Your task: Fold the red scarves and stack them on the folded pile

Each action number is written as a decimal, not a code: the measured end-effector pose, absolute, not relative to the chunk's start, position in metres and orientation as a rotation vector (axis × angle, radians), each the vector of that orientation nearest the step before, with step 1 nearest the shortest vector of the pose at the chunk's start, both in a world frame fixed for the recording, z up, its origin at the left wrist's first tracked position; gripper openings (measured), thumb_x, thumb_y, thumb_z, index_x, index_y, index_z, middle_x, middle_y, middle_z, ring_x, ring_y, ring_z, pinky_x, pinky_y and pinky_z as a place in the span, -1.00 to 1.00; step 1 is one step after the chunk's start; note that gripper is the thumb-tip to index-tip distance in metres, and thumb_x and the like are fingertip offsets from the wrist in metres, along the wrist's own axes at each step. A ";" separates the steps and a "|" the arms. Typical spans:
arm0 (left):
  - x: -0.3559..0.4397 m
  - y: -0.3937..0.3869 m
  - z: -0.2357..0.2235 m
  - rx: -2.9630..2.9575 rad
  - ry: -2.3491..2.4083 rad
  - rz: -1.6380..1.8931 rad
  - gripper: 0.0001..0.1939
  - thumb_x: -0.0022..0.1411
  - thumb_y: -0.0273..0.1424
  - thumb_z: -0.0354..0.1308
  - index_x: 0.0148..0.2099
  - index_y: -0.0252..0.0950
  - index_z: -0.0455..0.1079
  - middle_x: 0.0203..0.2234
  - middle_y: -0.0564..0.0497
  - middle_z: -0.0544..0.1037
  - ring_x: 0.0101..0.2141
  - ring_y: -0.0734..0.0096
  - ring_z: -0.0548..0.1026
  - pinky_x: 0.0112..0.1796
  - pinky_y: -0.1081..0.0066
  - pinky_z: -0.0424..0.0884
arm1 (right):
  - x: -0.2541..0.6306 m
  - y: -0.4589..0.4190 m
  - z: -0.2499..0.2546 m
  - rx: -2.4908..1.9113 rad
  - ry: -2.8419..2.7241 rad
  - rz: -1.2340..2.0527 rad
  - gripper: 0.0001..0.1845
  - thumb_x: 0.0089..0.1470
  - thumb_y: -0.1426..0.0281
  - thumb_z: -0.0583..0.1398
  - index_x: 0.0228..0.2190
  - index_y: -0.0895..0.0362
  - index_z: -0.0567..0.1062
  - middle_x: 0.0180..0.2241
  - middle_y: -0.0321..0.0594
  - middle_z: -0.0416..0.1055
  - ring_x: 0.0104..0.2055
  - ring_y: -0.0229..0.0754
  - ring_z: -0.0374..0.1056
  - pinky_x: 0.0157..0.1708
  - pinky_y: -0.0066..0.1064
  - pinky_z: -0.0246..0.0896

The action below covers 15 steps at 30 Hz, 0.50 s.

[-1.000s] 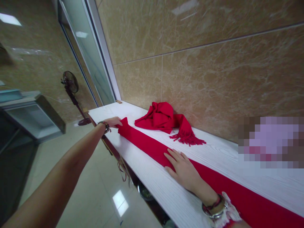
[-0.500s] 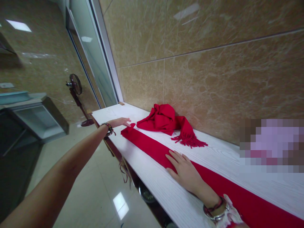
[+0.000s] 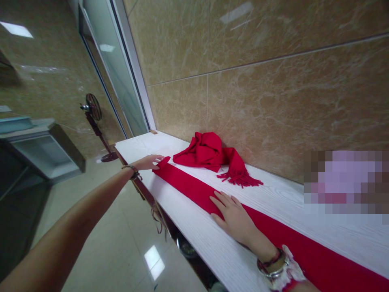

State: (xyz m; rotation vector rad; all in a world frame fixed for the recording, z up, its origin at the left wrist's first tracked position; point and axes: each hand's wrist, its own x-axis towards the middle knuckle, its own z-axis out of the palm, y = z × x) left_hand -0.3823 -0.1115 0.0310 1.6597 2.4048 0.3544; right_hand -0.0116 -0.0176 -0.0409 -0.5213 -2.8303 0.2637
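Observation:
A long red scarf [image 3: 188, 184] lies flat in a narrow strip along the white table [image 3: 179, 215], running out of view at the lower right. Its far end is turned up in a small flap. At that flap is my left hand [image 3: 148, 162], fingers apart and touching or almost touching the cloth; I cannot tell which. My right hand [image 3: 235, 221] rests palm down on the strip, fingers spread. Behind the strip, against the wall, a second red scarf [image 3: 209, 150] sits in a loose heap, its fringed end hanging toward the strip.
A tan marble-tiled wall [image 3: 273, 101] borders the table's back edge. Beyond the far end stand a glass door [image 3: 115, 61] and a pedestal fan [image 3: 94, 117]. Under the table is a round metal-rimmed container [image 3: 185, 247]. A blurred patch [image 3: 349, 182] covers something at the right.
My left hand let go of the scarf's far end, lifted off toward the wall, then came back to the edge, where a flap now stands up. My right hand has stayed on the strip.

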 end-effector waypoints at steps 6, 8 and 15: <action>-0.390 -0.115 0.034 1.638 2.809 0.203 -0.63 0.04 -0.50 -0.08 -0.11 -0.31 0.39 -0.18 -0.08 0.51 -0.12 0.24 0.43 -0.06 0.34 0.27 | -0.011 -0.019 -0.038 -0.538 -2.863 0.277 -0.49 0.10 0.27 0.02 0.08 0.15 0.24 0.16 -0.10 0.09 0.20 -0.02 -0.04 0.13 -0.06 -0.11; -0.399 -0.118 0.036 1.525 2.956 0.197 -0.57 0.03 -0.54 -0.13 -0.04 -0.39 0.34 -0.18 -0.17 0.50 -0.09 0.14 0.41 -0.06 0.25 0.26 | -0.011 -0.019 -0.037 -0.536 -2.857 0.279 -0.49 0.10 0.27 0.02 0.08 0.15 0.24 0.15 -0.09 0.10 0.19 -0.02 -0.03 0.13 -0.06 -0.11; -0.403 -0.121 0.016 1.598 2.950 0.074 -0.42 0.05 -0.54 -0.14 0.17 -0.46 0.07 0.10 -0.26 0.23 0.09 0.19 0.21 0.01 0.26 0.18 | -0.011 -0.019 -0.040 -0.530 -2.841 0.268 -0.50 0.11 0.25 0.02 0.08 0.13 0.24 0.15 -0.09 0.10 0.19 -0.03 -0.03 0.12 -0.07 -0.11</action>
